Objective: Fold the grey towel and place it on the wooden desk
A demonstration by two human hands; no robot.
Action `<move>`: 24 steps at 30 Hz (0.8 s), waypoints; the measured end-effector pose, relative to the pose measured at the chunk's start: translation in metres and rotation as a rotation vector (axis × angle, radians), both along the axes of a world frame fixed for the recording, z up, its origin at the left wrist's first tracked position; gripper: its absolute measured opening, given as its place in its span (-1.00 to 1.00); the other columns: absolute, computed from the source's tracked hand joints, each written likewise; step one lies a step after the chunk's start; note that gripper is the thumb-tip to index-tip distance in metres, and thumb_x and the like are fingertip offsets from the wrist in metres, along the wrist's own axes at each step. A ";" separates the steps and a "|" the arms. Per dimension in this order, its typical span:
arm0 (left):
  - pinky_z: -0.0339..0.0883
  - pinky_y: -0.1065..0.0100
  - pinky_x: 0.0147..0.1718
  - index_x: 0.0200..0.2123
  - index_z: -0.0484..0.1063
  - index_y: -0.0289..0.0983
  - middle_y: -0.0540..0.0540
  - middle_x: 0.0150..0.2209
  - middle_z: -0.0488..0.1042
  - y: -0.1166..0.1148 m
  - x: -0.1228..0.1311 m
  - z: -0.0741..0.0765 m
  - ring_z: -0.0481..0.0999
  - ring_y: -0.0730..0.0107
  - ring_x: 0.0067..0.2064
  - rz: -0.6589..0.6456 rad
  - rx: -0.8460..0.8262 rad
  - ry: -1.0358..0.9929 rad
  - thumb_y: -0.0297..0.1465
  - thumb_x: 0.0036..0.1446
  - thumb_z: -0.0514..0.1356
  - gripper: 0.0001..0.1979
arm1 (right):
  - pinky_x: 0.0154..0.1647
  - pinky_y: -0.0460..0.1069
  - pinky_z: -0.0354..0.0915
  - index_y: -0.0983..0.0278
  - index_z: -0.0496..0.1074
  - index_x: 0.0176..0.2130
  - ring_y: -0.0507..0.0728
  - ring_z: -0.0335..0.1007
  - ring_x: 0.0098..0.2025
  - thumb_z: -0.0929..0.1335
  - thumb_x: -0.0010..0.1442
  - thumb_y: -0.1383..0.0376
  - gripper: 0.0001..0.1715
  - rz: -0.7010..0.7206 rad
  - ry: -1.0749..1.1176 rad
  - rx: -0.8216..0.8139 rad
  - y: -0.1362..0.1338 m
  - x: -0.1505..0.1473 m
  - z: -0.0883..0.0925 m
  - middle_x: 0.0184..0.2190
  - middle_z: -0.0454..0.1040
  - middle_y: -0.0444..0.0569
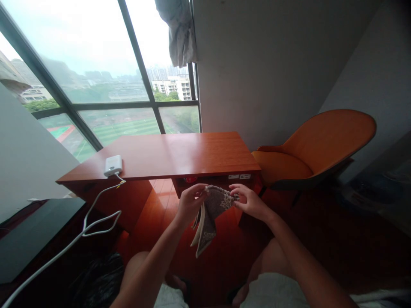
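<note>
A reddish-brown worktop (183, 152) stood by a broad window (112, 105); before it, the left hand (191, 200) and right hand (248, 200) both pinched a grey patterned cloth (216, 204).

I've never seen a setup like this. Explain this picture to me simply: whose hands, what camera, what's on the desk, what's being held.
There is no machine here, just a person working with two bare hands. The single picture comes from a camera worn on that person's head, looking forward and down, so the forearms reach in from the bottom.

The left hand and the right hand hold a grey-brown patterned cloth by its upper edge, and its folds hang down between them. They are in front of the wooden desk. On the desktop, near its left end, lies a white box with a white cable running from it. An orange chair stands to the right.
</note>
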State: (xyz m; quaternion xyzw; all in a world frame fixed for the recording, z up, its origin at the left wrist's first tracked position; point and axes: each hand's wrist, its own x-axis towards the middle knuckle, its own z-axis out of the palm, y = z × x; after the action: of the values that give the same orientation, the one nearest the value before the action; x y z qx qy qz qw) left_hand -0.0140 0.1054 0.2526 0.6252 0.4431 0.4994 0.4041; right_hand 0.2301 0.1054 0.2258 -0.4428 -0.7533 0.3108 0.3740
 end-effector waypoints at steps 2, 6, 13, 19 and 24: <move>0.41 0.40 -0.28 -0.27 0.57 -0.27 -0.07 -0.33 0.60 0.001 -0.004 0.001 0.54 0.37 -0.30 -0.006 0.000 -0.003 -0.30 0.02 0.30 -0.79 | 0.12 0.19 0.28 0.19 0.49 -0.26 0.19 0.39 0.03 0.38 0.02 0.29 -0.79 0.028 -0.078 0.036 0.001 -0.002 0.001 -0.05 0.48 0.05; 0.43 0.41 -0.27 -0.28 0.56 -0.27 -0.05 -0.33 0.60 0.003 -0.016 0.003 0.55 0.37 -0.29 0.018 0.003 -0.023 -0.29 0.00 0.32 -0.79 | -0.07 0.15 0.35 0.17 0.51 -0.33 0.18 0.46 -0.18 0.36 0.05 0.29 -0.87 0.036 -0.191 0.071 0.001 -0.001 0.015 -0.29 0.57 -0.02; 0.45 0.41 -0.34 -0.24 0.56 -0.26 -0.02 -0.37 0.60 0.008 -0.034 0.009 0.54 0.41 -0.34 0.068 0.001 -0.046 -0.23 0.03 0.30 -0.74 | -0.27 0.04 0.39 0.17 0.43 -0.34 0.12 0.48 -0.33 0.36 0.07 0.18 -0.87 -0.151 -0.056 0.125 -0.006 -0.004 0.063 -0.37 0.54 -0.09; 0.50 0.36 -0.47 -0.26 0.53 -0.28 0.00 -0.42 0.57 0.007 -0.028 0.030 0.55 0.35 -0.41 0.076 -0.073 -0.162 -0.20 -0.05 0.35 -0.68 | -0.15 0.07 0.42 0.11 0.40 -0.13 0.16 0.51 -0.19 0.39 0.06 0.17 -0.67 -0.237 0.130 0.131 -0.001 -0.007 0.087 -0.25 0.55 -0.06; 0.45 0.43 -0.38 -0.33 0.56 -0.26 0.01 -0.42 0.58 0.012 -0.023 0.042 0.54 0.38 -0.36 0.127 0.069 -0.052 -0.25 -0.03 0.34 -0.78 | -0.23 0.03 0.38 0.11 0.37 -0.19 0.13 0.46 -0.26 0.35 0.11 0.09 -0.74 -0.237 0.221 0.112 0.008 -0.006 0.090 -0.30 0.48 -0.09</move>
State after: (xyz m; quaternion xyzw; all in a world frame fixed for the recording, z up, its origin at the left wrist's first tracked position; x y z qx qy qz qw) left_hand -0.0375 0.1169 0.2946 0.5961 0.4538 0.5552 0.3612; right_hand 0.2243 0.1137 0.3157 -0.4703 -0.6662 0.2688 0.5126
